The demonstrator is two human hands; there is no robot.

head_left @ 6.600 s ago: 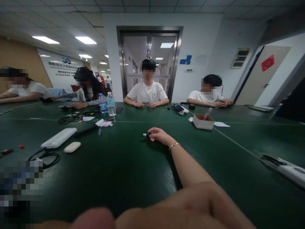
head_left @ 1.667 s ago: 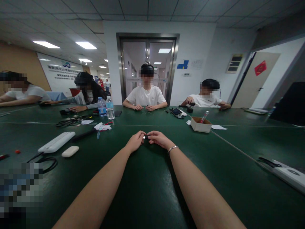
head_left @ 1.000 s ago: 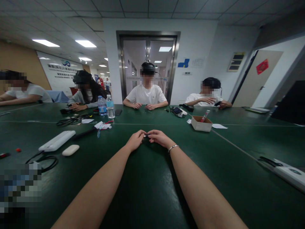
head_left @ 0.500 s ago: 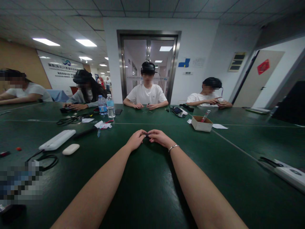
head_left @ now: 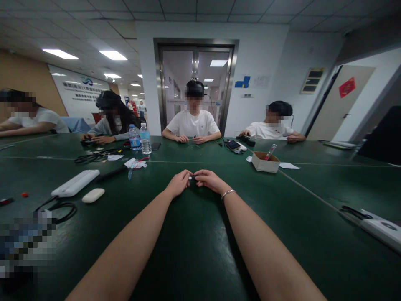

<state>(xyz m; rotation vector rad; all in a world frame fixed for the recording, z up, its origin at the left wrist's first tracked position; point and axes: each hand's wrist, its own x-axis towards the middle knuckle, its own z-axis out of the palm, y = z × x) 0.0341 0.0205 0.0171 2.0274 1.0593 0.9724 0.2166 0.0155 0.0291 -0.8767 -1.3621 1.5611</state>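
Note:
Both my arms stretch out over a dark green table. My left hand and my right hand meet at the table's middle, fingers pinched together on a small dark object with a silver end. The object is mostly hidden between the fingertips. A thin bracelet sits on my right wrist.
A white power strip, a white oval case and a black cable lie at left. Two water bottles stand further back. A small cardboard box is at right, another white device at far right. Several people sit around the table.
At first only my right hand held the small object, with my left arm close to the camera; my left hand then joined it. Over the last second both hands stay put.

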